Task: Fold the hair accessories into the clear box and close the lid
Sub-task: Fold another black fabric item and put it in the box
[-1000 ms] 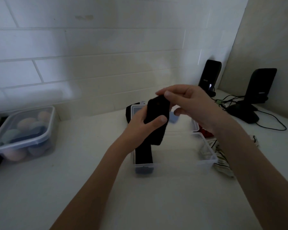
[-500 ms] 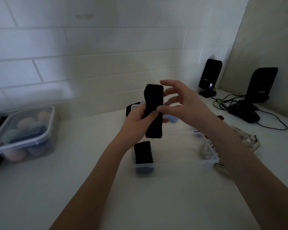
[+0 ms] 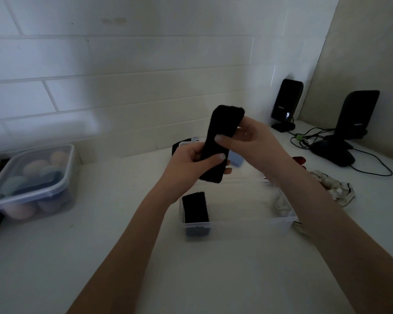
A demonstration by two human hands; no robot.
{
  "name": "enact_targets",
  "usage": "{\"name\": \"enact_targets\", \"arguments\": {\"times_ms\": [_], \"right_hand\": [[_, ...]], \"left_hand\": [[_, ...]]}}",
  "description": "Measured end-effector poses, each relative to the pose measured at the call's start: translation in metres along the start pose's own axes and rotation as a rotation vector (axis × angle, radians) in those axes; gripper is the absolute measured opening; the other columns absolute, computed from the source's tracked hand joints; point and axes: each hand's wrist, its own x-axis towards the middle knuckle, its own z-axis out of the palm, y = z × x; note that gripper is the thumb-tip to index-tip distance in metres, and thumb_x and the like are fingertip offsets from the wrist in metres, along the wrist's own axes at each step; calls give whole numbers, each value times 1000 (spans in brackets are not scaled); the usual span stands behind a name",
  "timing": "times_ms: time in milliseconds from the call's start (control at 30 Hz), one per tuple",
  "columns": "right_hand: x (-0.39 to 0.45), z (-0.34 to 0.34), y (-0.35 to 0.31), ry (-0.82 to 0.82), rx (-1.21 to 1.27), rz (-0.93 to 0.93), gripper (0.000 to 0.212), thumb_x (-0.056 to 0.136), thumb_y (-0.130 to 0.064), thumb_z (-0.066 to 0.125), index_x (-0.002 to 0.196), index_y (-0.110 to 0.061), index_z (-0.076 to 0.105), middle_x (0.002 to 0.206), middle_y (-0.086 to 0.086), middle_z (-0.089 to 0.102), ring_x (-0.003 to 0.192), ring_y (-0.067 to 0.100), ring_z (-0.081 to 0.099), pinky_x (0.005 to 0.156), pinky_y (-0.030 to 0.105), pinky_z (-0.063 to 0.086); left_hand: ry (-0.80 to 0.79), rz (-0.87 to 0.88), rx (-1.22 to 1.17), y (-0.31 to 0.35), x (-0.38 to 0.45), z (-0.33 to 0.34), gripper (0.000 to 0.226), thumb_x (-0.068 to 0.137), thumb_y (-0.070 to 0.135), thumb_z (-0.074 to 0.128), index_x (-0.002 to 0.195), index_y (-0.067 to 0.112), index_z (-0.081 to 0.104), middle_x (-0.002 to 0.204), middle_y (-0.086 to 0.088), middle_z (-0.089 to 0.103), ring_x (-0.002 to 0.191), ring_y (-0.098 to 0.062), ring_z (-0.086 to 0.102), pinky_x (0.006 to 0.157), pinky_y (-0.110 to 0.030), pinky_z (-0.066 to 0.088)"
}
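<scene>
Soft black folded headband in both hands' pinching grip above clear box

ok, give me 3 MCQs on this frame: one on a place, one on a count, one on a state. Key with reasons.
1. Where is the folded black piece?
A. left end of the clear box
B. on the speaker
C. in the lidded tub

2. How many black speakers stand at the back right?
A. one
B. two
C. four

3. The black headband is:
A. flat on the counter
B. held by both hands
C. inside the box

Key: 1 A, it sits against the box's left wall. 2 B, near one, far one. 3 B, left hand and right hand pinch it above the box.
</scene>
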Motion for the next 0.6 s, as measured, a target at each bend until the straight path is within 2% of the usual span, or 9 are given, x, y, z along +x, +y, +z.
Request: {"name": "enact_targets", "arguments": {"times_ms": [133,233,333,367,400,467,500,533,600], "right_hand": [[-1,3,2,-83,-55,-41,34,83,7,61,117,2,60,103,16,71,92,16,67,86,32,56],[-5,6,-1,-117,-60,-138,39,80,7,60,119,2,55,99,11,72,94,20,69,84,38,57],[-6,6,1,-112,-91,-154,35,81,15,53,113,1,57,104,18,67,95,47,64,82,68,45],[-5,7,1,-103,-79,-142,34,80,19,51,111,5,56,106,18,65,95,44,65,84,68,43],[-5,7,2,-90,-93,-139,34,79,21,50,110,7,57,107,18,65,94,31,67,88,60,47],[-6,8,4,-64,-233,-183,39,75,23,49,106,6,63,107,13,67,91,0,65,90,26,53],[-8,8,5,-58,-319,-221,43,73,23,48,105,1,67,104,8,68,91,-7,62,86,15,51],[-8,8,4,-52,-381,-250,47,71,21,47,104,-4,70,103,4,68,93,-6,61,84,13,50],[-8,9,5,-40,-453,-285,55,69,20,46,104,-14,71,104,2,69,99,7,62,83,21,52]], "left_hand": [[56,-40,-51,0,1,0,9,88,6,60,87,11,68,69,-1,74,65,-19,73,58,-22,55],[46,-67,-67,0,1,-1,19,89,9,58,81,18,72,74,-3,75,71,-23,74,62,-26,57],[6,-94,-111,1,1,1,28,94,9,47,87,21,72,80,-4,76,76,-25,74,67,-29,58],[-9,-109,-140,1,1,0,29,96,9,42,92,17,69,81,-4,76,76,-25,74,66,-28,58],[-27,-122,-170,3,1,1,30,98,10,37,96,14,67,82,-4,76,77,-25,74,65,-28,58],[-57,-136,-209,4,2,1,32,99,13,32,101,12,64,86,-7,76,81,-27,73,66,-29,58],[-64,-141,-224,4,2,1,33,100,15,31,102,12,64,88,-8,76,82,-28,73,66,-29,58],[-66,-151,-245,4,2,0,34,99,17,30,102,13,63,88,-8,76,82,-28,73,66,-30,58],[-73,-177,-321,5,2,-1,35,97,17,27,100,13,62,84,-7,76,77,-29,73,65,-31,59]]}}
